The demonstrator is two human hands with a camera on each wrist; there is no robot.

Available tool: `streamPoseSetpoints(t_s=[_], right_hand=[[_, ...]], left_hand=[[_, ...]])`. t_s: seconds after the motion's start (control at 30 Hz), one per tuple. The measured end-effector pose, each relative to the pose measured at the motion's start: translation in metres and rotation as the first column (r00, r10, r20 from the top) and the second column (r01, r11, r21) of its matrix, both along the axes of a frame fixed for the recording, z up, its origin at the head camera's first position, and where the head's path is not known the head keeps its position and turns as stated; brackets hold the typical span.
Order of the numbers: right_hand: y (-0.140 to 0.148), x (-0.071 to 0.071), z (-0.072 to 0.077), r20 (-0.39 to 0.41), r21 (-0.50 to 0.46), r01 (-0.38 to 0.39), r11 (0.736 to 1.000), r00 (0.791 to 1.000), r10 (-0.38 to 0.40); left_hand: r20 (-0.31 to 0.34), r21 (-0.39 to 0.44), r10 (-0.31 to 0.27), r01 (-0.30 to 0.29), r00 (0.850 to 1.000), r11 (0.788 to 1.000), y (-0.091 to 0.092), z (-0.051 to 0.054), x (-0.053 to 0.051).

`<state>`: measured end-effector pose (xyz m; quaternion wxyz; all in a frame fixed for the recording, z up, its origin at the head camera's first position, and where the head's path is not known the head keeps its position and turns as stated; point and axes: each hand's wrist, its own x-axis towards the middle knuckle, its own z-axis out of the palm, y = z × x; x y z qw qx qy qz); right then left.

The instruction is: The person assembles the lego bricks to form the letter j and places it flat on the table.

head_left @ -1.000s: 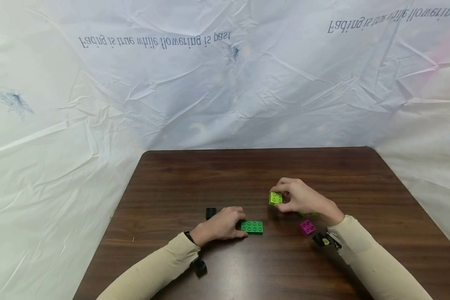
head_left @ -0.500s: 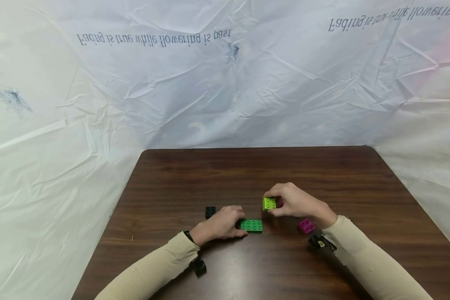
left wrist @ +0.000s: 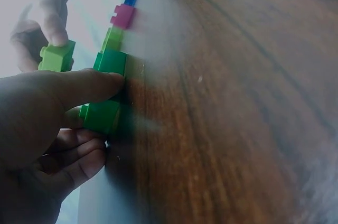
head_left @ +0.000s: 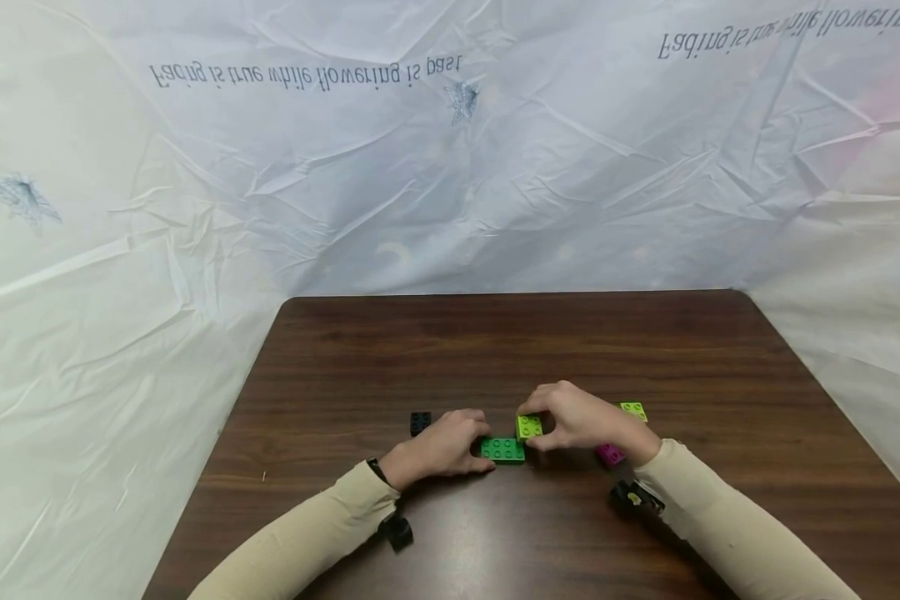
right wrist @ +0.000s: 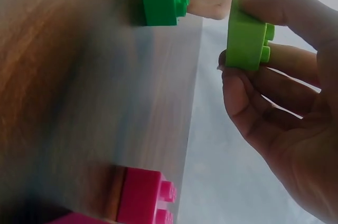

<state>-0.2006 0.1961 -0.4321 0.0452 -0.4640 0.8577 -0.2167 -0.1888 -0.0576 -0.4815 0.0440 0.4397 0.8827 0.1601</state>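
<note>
With the fingers of the left hand (head_left: 444,445) grasping the green brick (head_left: 503,451) on the counter (head_left: 450,350) and those of the right hand (head_left: 576,417) pinching the lime brick (head_left: 528,427) aloft at the former's two o'clock, a slackened pinch could drop it, a tilted one jar both.

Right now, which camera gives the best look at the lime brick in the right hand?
The right wrist view: the lime brick appears largest there, pinched in the right hand, with its side and two studs showing. The head view shows it small, from above; the left wrist view shows it smaller too, beyond the left hand.
</note>
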Motion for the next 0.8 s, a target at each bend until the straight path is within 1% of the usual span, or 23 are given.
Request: streamPoseSetpoints(t_s=[0.17,0.27,0.37,0.53,0.8], right_hand=[[-0.002,0.000,-0.005,-0.009,0.025,-0.013,1.000,1.000,0.013],[-0.002,0.001,-0.008,-0.010,0.021,-0.026,0.999,1.000,0.027],[-0.003,0.002,-0.011,0.005,0.030,-0.029,0.999,1.000,0.029],[-0.004,0.005,-0.015,0.041,0.051,-0.015,0.999,0.999,0.013],[-0.006,0.006,-0.017,0.047,0.077,0.005,0.997,0.999,-0.009]], left_hand=[[0.018,-0.002,-0.002,0.002,1.000,1.000,0.000,-0.001,-0.001],[0.011,0.006,-0.005,0.005,1.000,1.000,0.000,-0.002,-0.001],[-0.005,0.010,-0.007,0.007,1.000,1.000,0.000,-0.003,-0.001],[-0.013,0.007,-0.007,0.007,1.000,1.000,0.000,-0.005,-0.002],[-0.010,0.003,-0.005,0.005,1.000,1.000,-0.001,-0.006,-0.003]])
